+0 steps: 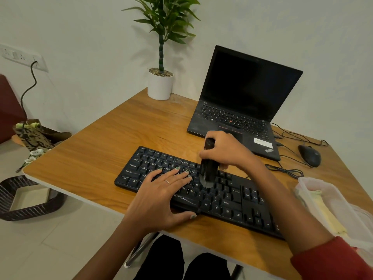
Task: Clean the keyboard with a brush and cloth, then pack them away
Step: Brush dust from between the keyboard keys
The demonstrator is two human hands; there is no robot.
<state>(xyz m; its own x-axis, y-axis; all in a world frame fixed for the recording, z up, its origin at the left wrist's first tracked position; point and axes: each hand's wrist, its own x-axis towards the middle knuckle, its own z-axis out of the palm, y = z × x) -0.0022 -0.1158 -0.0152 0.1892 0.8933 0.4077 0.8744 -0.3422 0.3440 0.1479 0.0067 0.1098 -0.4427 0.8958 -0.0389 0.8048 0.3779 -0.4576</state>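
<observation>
Brushing is the step in hand: the right hand (224, 150) has its fingers wrapped round the brush (209, 164), bristles on the keyboard (232, 199) at frame centre. The left hand (159, 197) lies flat with fingers straight, steadying the keys. Next, sweep onward (the cloth (323, 211) waits lower right).

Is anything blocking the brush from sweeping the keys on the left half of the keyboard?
Yes. The left hand lies flat on the keyboard, covering keys just left of the brush that the right hand grips. Keys at the far left end are uncovered.
</observation>
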